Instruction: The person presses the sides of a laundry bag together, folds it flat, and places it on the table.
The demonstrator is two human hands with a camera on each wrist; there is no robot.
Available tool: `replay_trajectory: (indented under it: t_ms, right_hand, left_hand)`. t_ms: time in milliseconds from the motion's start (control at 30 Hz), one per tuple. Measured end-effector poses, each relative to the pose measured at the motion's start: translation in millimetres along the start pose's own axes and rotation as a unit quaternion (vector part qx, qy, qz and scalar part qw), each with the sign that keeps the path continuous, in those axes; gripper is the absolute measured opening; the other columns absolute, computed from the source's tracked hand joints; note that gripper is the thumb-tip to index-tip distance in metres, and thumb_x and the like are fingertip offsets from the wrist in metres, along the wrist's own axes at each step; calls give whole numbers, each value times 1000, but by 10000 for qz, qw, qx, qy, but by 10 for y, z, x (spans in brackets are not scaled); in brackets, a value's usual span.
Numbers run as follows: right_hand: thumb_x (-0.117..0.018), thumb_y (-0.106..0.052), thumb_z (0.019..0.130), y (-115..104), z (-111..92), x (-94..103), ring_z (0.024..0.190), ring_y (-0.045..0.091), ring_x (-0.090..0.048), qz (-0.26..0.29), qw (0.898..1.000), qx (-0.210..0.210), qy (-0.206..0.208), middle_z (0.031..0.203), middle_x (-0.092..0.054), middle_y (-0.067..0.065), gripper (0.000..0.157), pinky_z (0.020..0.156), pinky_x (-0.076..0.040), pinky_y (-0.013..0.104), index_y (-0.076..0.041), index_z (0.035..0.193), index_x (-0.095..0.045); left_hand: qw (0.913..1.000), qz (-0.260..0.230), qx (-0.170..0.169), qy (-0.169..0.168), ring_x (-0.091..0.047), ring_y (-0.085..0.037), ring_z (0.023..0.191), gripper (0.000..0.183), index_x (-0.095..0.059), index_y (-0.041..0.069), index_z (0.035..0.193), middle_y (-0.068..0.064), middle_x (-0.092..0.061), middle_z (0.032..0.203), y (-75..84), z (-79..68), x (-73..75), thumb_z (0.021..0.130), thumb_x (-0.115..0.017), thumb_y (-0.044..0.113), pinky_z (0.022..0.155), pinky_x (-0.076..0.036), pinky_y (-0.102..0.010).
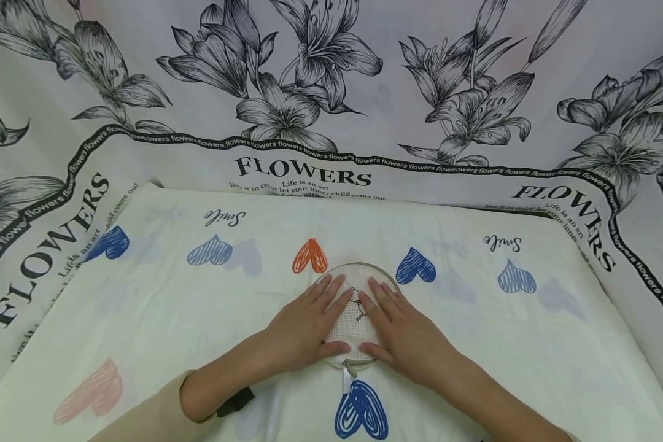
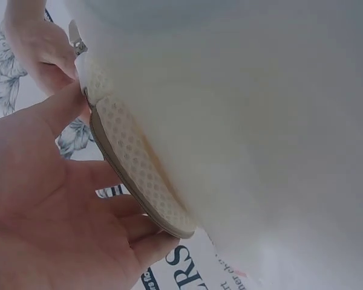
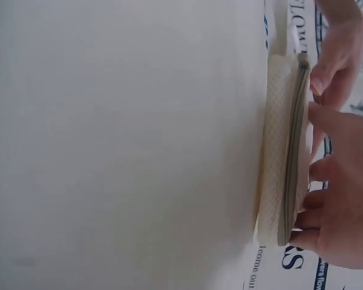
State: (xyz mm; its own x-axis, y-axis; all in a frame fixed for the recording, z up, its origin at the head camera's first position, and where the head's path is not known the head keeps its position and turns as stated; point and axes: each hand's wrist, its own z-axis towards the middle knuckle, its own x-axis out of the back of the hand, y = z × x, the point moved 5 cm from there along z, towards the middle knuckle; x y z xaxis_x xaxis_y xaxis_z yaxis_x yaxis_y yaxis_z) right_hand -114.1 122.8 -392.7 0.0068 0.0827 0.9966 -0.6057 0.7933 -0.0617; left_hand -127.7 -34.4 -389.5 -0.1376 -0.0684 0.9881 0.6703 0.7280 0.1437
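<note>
A round, cream mesh zip pouch (image 1: 349,331) lies on the white cloth in the middle of the head view, with a small dark line design on its top. My left hand (image 1: 308,325) rests on the pouch's left side, fingers spread and pointing forward. On its right side lies my right hand (image 1: 411,331), fingers also extended. The two thumbs come close together near the front edge. At that edge hangs a zip pull (image 1: 350,370) beside a white tag (image 1: 346,383). From the side, the right wrist view shows the pouch's thick mesh wall (image 3: 275,151) and olive zip band (image 3: 293,151).
The white cloth (image 1: 199,319) under the pouch carries printed hearts, including a red heart (image 1: 310,256) behind it and a blue heart (image 1: 361,411) in front. Behind hangs a white flower-printed curtain (image 1: 392,123). A black object (image 1: 235,402) shows beside the left forearm.
</note>
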Motion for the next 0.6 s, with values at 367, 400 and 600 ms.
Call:
replay_trajectory:
  t_ms: [367,400,600]
  right_hand:
    - [-42,-62,86,128,-51,70,137,26,-11,69,9995,29,299,150,-16,9,77,107,-20,49,-16,145,-25]
    - [-43,-62,85,144,-53,76,137,26,-9,63,9996,2,292,151,-15,8,77,107,-19,49,-17,145,-24]
    - [-46,-63,83,241,-85,111,137,27,-7,76,9995,-224,231,151,-14,5,79,107,-16,51,-21,146,-22]
  left_hand:
    - [9986,-356,-68,380,-14,-33,136,75,-27,22,144,-12,-17,150,-80,-57,87,83,-58,52,108,-19,-46]
    - [9984,-375,-79,420,-15,-33,136,75,-28,22,144,-12,-17,150,-87,-61,91,82,-58,51,108,-19,-46]
    - [9967,-480,-63,645,-18,-33,135,75,-28,21,144,-11,-19,149,-155,-104,134,81,-63,46,107,-21,-46]
